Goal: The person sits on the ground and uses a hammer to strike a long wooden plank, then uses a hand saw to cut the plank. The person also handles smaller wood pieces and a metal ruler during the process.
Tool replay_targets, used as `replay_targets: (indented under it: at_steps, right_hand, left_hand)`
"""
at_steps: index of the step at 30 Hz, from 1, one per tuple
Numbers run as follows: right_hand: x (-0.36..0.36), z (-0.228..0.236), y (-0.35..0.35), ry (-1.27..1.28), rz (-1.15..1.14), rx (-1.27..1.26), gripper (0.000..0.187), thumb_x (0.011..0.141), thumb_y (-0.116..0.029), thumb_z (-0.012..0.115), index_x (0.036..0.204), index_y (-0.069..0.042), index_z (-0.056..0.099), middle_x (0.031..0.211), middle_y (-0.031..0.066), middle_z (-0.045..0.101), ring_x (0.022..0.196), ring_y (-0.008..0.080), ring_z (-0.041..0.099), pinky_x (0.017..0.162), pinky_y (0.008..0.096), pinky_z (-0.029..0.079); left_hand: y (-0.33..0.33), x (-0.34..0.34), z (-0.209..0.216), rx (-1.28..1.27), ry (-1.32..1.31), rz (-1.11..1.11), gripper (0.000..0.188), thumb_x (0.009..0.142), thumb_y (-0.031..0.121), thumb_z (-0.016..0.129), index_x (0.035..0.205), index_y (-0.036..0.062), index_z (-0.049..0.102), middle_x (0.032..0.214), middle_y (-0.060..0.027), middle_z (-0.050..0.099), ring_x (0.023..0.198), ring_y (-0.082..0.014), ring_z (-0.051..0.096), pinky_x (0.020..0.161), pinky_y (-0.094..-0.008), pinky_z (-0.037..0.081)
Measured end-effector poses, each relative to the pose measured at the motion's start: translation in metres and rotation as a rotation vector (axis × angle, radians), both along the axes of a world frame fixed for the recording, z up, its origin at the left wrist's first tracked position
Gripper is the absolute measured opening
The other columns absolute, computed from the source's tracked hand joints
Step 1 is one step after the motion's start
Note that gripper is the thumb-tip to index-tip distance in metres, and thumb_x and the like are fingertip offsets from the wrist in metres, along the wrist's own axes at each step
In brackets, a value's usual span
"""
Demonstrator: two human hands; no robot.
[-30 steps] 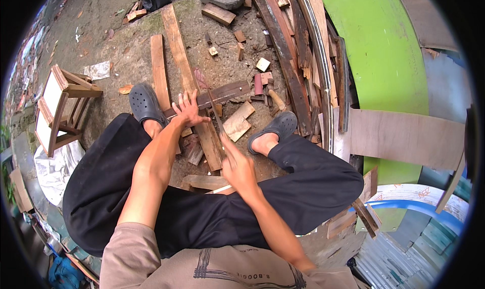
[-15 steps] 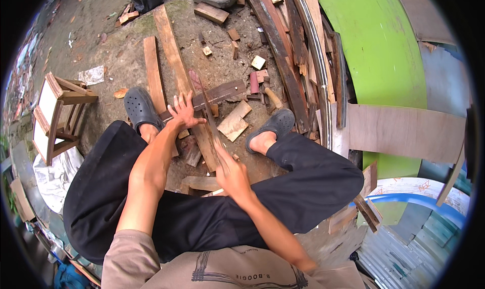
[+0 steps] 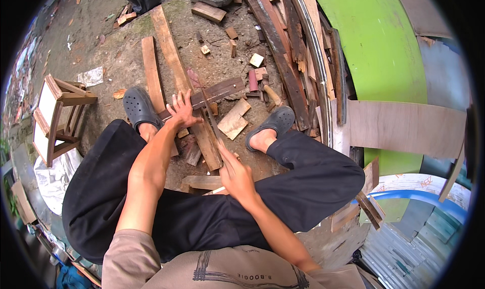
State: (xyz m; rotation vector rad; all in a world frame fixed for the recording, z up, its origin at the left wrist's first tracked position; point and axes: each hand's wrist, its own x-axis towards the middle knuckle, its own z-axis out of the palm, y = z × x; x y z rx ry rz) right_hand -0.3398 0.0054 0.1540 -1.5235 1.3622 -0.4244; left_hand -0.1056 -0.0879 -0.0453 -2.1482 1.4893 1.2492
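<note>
My left hand (image 3: 184, 112) lies with fingers spread on a long brown plank (image 3: 168, 43), pressing on it. The plank runs from the far ground to between my legs, across a darker board (image 3: 222, 91). My right hand (image 3: 235, 176) is closed around the near end of a handsaw (image 3: 211, 118), its handle mostly hidden by the fingers. The saw's narrow blade points away from me, along the plank's right side close to my left hand. I cannot tell whether its teeth touch the wood.
My shoed feet flank the plank. Another plank (image 3: 150, 69) lies left of it, and a notched wood piece (image 3: 234, 119) right. A hammer-like tool with a wooden handle (image 3: 273, 95) lies near my right shoe. Long boards (image 3: 275, 41) pile up at right; a small wooden stool (image 3: 59, 118) stands left.
My right hand and the saw have shifted slightly to the right. My left hand stays on the plank.
</note>
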Motion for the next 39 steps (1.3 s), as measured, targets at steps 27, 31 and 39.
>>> replay_targets:
  at_steps: [27,31,39]
  right_hand:
    - [-0.019,0.023,0.023,-0.060,-0.071,-0.012,0.061,0.081,-0.003,0.058,0.140,-0.014,0.052,0.114,0.0217,0.067,0.099,0.0412,0.065,0.084,0.0440,0.056]
    - [0.003,-0.045,0.004,-0.010,-0.049,-0.062,0.060,0.081,-0.007,0.059,0.139,-0.021,0.053,0.099,0.0248,0.067,0.085,0.0454,0.065,0.074,0.0486,0.055]
    - [0.017,-0.015,-0.016,-0.017,-0.017,0.062,0.059,0.081,-0.002,0.053,0.139,-0.008,0.052,0.128,0.0215,0.059,0.108,0.0388,0.062,0.088,0.0407,0.053]
  left_hand:
    - [0.002,-0.005,-0.005,-0.014,-0.044,-0.043,0.136,0.065,0.054,0.084,0.157,0.0203,-0.011,0.162,-0.0250,-0.007,0.148,-0.0460,-0.011,0.112,-0.0691,-0.001]
    - [0.017,-0.009,-0.001,0.005,-0.022,-0.028,0.135,0.066,0.053,0.084,0.157,0.0207,-0.009,0.162,-0.0242,-0.006,0.148,-0.0458,-0.011,0.113,-0.0685,-0.001]
    - [0.003,-0.002,-0.002,-0.013,-0.010,-0.016,0.137,0.064,0.055,0.084,0.157,0.0192,-0.009,0.162,-0.0249,-0.007,0.148,-0.0450,-0.014,0.112,-0.0685,-0.003]
